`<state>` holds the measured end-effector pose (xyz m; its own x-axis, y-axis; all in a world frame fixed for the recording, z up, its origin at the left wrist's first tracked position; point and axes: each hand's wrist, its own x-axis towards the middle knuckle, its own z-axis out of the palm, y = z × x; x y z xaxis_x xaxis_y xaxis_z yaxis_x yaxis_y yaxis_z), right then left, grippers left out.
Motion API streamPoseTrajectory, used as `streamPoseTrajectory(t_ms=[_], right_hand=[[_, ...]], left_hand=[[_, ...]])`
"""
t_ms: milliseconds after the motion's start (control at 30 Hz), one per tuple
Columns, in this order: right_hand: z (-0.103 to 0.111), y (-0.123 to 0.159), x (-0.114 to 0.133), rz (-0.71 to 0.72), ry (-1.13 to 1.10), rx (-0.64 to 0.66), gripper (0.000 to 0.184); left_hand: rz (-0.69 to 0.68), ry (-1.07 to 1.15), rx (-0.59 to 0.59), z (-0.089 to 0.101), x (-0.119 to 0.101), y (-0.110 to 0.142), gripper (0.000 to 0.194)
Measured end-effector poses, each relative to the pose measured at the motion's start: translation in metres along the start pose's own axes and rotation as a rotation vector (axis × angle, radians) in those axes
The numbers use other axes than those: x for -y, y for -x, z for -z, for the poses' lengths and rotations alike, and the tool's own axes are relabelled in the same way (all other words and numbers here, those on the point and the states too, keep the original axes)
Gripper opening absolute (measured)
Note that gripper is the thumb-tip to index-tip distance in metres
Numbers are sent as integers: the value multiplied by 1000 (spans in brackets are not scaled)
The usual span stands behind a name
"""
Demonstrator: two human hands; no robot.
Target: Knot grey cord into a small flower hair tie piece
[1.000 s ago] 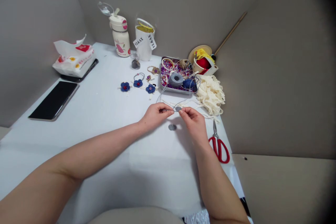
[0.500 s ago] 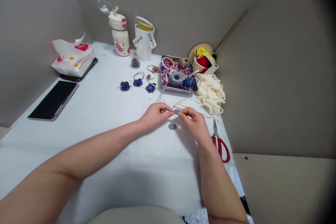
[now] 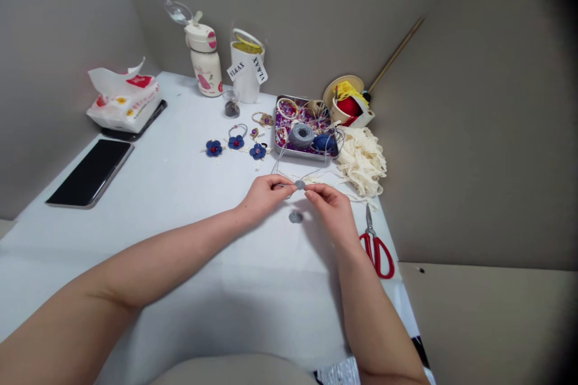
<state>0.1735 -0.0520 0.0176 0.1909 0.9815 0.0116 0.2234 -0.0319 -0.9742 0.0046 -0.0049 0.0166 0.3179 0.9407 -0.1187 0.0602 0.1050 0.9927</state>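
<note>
My left hand (image 3: 268,198) pinches the left edge of a small round grey yarn piece (image 3: 300,184), held just above the table. At its right edge, the thumb and forefinger of my right hand (image 3: 333,207) close together; the exact grip is too small to see. Thin grey yarn (image 3: 311,175) runs from near the fingers back toward a grey yarn ball (image 3: 301,136) in a metal tray (image 3: 311,157). On the table just below my fingers lies a second grey piece (image 3: 295,217).
Red-handled scissors (image 3: 377,249) lie beside my right forearm, with cream lace (image 3: 362,153) behind them. Several blue flower ornaments (image 3: 235,142) rest left of the tray. A phone (image 3: 90,173), a tissue pack (image 3: 124,105), a bottle (image 3: 206,72) and a white cup (image 3: 246,81) stand farther left and back.
The grey piece has risen slightly away from me and shows more between my fingertips. My right fingers have shifted toward its right edge. The view has moved a little; the second piece stays put.
</note>
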Motion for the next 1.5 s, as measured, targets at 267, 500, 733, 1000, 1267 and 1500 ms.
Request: streamPoseTrajectory(t_ms=[267,500,733,1000,1267,1500], right_hand=[[-25,6,-6,-60,-225,-124,17],[-21,7,-2,17,-147,-121,19],[-5,2,1,37,24,-52,20],[3,1,7,60,173,46,20],[10,1,8,66,265,148,19],[13,1,9,66,285,224,17]], left_hand=[[-1,144,-61,-8,1,6,21],[-21,106,-21,-9,3,6,23],[-31,-52,70,0,2,0,25],[-8,-161,163,7,-2,-4,28],[20,-235,223,10,-3,-5,28],[4,-234,294,13,-3,-6,29]])
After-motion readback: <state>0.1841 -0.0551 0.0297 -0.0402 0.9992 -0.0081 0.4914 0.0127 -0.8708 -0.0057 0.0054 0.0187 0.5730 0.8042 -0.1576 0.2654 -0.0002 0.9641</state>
